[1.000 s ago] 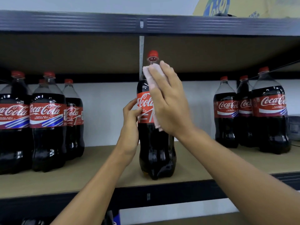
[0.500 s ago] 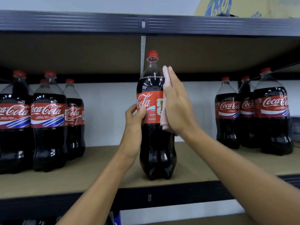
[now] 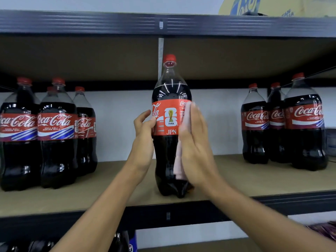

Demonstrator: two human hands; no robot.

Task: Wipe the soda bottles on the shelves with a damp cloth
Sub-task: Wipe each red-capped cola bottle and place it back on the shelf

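The soda bottle (image 3: 168, 146) stands upright near the front edge of the shelf (image 3: 236, 180). The left hand (image 3: 143, 135) grips its label side, fingers curled round it. The right hand (image 3: 195, 146), fingers straight, presses a pink cloth (image 3: 179, 164) flat against its right side. The cloth is mostly hidden behind that palm. Bare board lies on both sides, between the left bottles (image 3: 56, 131), cut off at the frame, and the right bottles (image 3: 305, 124).

Head cam, single wide view: faces fwd at shelf (image 3: 236, 180) front, near, approx level w/ centre bottle (image 3: 171, 146).
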